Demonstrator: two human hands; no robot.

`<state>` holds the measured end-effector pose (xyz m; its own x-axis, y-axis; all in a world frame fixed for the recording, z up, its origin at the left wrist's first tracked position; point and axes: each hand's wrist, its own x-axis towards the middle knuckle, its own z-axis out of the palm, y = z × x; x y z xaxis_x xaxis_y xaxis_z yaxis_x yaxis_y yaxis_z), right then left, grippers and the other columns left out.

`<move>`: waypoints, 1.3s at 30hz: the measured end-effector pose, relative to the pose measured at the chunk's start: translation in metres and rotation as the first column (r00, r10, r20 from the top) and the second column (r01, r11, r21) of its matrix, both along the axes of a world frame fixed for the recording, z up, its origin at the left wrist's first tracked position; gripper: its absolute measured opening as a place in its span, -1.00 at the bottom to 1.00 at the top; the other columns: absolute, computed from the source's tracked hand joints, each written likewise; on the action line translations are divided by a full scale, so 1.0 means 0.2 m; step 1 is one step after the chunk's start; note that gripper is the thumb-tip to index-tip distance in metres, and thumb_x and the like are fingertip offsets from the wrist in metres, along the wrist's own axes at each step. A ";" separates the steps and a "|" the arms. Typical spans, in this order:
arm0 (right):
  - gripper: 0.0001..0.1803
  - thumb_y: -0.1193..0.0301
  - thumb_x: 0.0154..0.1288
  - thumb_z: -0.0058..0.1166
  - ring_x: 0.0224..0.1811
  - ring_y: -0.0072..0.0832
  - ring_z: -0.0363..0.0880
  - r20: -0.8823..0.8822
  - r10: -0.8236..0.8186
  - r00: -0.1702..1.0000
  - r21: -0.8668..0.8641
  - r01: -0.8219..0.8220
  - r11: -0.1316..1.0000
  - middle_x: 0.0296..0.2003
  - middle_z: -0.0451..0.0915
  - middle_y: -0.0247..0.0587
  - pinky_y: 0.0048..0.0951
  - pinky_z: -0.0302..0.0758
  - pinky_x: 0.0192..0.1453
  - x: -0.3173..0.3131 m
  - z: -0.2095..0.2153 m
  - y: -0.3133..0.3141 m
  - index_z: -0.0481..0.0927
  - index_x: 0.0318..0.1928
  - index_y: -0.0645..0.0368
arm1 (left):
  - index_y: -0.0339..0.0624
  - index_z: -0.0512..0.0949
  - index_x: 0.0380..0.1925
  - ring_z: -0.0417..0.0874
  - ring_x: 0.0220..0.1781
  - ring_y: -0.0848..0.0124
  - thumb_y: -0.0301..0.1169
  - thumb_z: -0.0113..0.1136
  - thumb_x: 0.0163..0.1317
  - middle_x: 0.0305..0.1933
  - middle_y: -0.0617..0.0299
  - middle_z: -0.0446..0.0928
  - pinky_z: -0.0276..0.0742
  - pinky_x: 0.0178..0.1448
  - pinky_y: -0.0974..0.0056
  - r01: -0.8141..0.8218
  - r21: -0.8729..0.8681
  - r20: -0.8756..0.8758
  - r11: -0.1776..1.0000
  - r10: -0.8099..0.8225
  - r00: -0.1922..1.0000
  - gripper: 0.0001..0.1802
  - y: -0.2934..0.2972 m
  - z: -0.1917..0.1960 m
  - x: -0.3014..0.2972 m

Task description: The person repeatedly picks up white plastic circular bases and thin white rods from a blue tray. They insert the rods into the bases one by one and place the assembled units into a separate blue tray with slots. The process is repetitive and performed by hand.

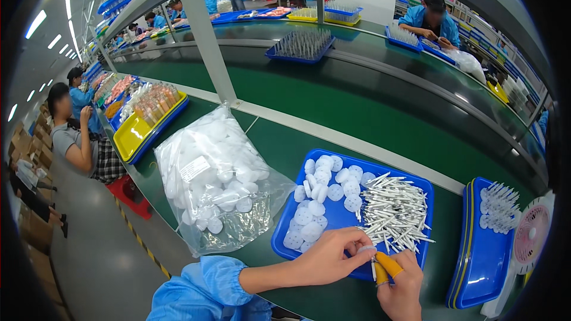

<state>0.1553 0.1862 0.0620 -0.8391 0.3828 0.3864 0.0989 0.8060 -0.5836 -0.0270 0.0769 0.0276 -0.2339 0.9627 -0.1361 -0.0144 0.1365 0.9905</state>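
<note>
A blue tray (284, 244) on the green bench holds several white round pads (318, 199) on its left and a heap of thin white sticks (395, 211) on its right. My left hand (330, 258) reaches over the tray's near edge and pinches a small white round pad at its fingertips. My right hand (401, 285), with yellow finger covers on thumb and forefinger (386, 264), holds a thin white stick upright against that pad. Both hands meet at the tray's front edge. My left sleeve (205, 291) is blue.
A clear plastic bag of white pads (217, 178) lies left of the tray. Stacked blue trays (482, 249) and a small pink fan (531, 235) stand at the right. Green conveyor belts (357, 101) run behind. A seated person (80, 137) works at the left; others sit across.
</note>
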 end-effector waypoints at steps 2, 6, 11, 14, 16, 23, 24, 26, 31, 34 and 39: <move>-0.65 0.72 0.21 0.23 -0.24 0.00 0.57 -0.031 0.002 1.000 0.002 -0.002 1.000 -0.26 0.58 0.02 -0.13 0.52 -0.14 -0.01 -0.01 -0.01 0.73 0.02 0.27 | -0.38 0.62 0.04 0.73 -0.18 0.50 -0.40 0.27 0.56 -0.23 0.19 0.64 0.72 -0.09 0.36 -0.007 -0.002 0.046 1.000 0.007 0.999 -0.76 -0.01 -0.02 0.00; -0.61 0.76 0.16 0.19 -0.28 0.00 0.56 -0.099 -0.043 0.994 -0.019 0.041 0.999 -0.33 0.57 0.01 -0.07 0.51 -0.15 0.00 -0.01 -0.01 0.73 0.01 0.28 | -0.39 0.62 0.02 0.77 -0.13 0.43 -0.42 0.28 0.54 -0.15 0.13 0.63 0.75 -0.06 0.34 -0.048 0.066 -0.023 0.997 0.050 0.998 -0.77 -0.01 -0.05 -0.03; -0.66 0.69 0.05 0.34 -0.32 -0.13 0.55 -0.009 -0.080 0.997 -0.173 0.078 0.982 -0.35 0.60 -0.07 -0.18 0.49 -0.17 0.01 -0.04 0.01 0.77 -0.09 0.32 | -0.35 0.67 0.01 0.77 -0.04 0.33 -0.59 0.30 0.42 -0.01 0.08 0.59 0.82 -0.03 0.30 -0.105 0.137 -0.239 0.985 0.136 0.961 -0.81 -0.01 0.02 -0.01; -0.61 0.70 -0.08 0.27 -0.15 -0.04 0.53 0.053 0.021 0.998 -0.250 -0.007 0.968 -0.22 0.54 -0.02 -0.12 0.47 -0.02 0.03 -0.05 0.05 0.74 -0.12 0.40 | -0.36 0.67 0.00 0.77 -0.06 0.33 -0.64 0.33 0.36 -0.03 0.07 0.61 0.84 -0.05 0.29 -0.106 0.228 -0.336 0.968 0.181 0.924 -0.78 -0.01 0.00 0.00; -0.58 0.71 -0.12 0.25 -0.16 -0.04 0.54 0.038 0.037 0.999 -0.236 -0.027 0.971 -0.20 0.55 -0.01 -0.12 0.48 -0.03 0.02 -0.06 0.07 0.74 -0.12 0.43 | -0.36 0.69 -0.02 0.78 -0.09 0.33 -0.66 0.34 0.33 -0.08 0.07 0.64 0.84 -0.08 0.30 -0.132 0.211 -0.369 0.969 0.204 0.907 -0.77 -0.01 0.01 0.01; -0.56 0.71 -0.16 0.24 -0.13 -0.02 0.55 0.080 0.066 0.995 -0.169 -0.051 0.984 -0.18 0.55 0.03 -0.07 0.51 -0.01 0.06 -0.09 0.10 0.72 -0.12 0.49 | -0.36 0.67 -0.03 0.81 -0.15 0.27 -0.64 0.35 0.35 -0.12 0.06 0.62 0.86 -0.08 0.25 -0.086 0.227 -0.444 0.970 0.181 0.878 -0.79 0.02 0.02 0.03; -0.56 0.71 -0.16 0.24 -0.13 -0.02 0.55 0.095 0.059 0.994 -0.167 -0.042 0.985 -0.18 0.55 0.03 -0.06 0.51 0.00 0.06 -0.09 0.11 0.72 -0.12 0.49 | -0.36 0.67 -0.04 0.82 -0.15 0.27 -0.64 0.36 0.34 -0.12 0.06 0.63 0.86 -0.08 0.24 -0.082 0.227 -0.449 0.971 0.179 0.875 -0.79 0.02 0.01 0.03; -0.56 0.71 -0.16 0.23 -0.12 -0.01 0.56 0.128 0.049 0.991 -0.167 -0.027 0.986 -0.18 0.55 0.03 -0.05 0.52 0.00 0.06 -0.09 0.11 0.72 -0.12 0.49 | -0.35 0.66 -0.06 0.83 -0.14 0.26 -0.63 0.38 0.33 -0.13 0.06 0.63 0.86 -0.08 0.23 -0.096 0.202 -0.441 0.975 0.178 0.880 -0.80 0.01 0.00 0.03; -0.60 0.70 -0.17 0.25 -0.12 0.00 0.56 0.127 0.059 0.990 -0.133 -0.042 0.990 -0.17 0.56 0.05 -0.05 0.52 0.01 0.05 -0.09 0.12 0.71 -0.17 0.50 | -0.35 0.62 -0.10 0.85 -0.13 0.24 -0.62 0.42 0.30 -0.18 0.07 0.66 0.87 -0.06 0.21 -0.130 0.127 -0.410 0.983 0.172 0.896 -0.79 0.00 0.01 0.03; -0.64 0.69 -0.17 0.28 -0.11 0.00 0.56 0.098 0.055 0.994 -0.104 -0.045 0.994 -0.15 0.57 0.07 -0.04 0.52 0.00 0.02 -0.10 0.08 0.70 -0.22 0.50 | -0.35 0.63 -0.11 0.84 -0.16 0.24 -0.61 0.44 0.29 -0.21 0.06 0.66 0.86 -0.09 0.21 -0.106 0.133 -0.422 0.985 0.153 0.894 -0.79 0.00 0.02 0.04; -0.68 0.69 -0.19 0.29 -0.14 -0.01 0.56 0.037 0.031 0.999 -0.129 -0.026 0.991 -0.16 0.59 0.08 -0.07 0.52 -0.08 0.01 -0.16 0.03 0.68 -0.28 0.50 | -0.36 0.64 -0.14 0.81 -0.27 0.22 -0.61 0.43 0.24 -0.23 0.03 0.64 0.80 -0.17 0.23 -0.113 0.222 -0.499 0.969 0.212 0.840 -0.79 0.00 -0.02 0.06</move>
<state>0.1570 0.1925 0.0310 -0.8635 0.4032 0.3029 0.1016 0.7274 -0.6787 -0.0156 0.0772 0.0235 -0.3774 0.9006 0.2158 0.4974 0.0005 0.8675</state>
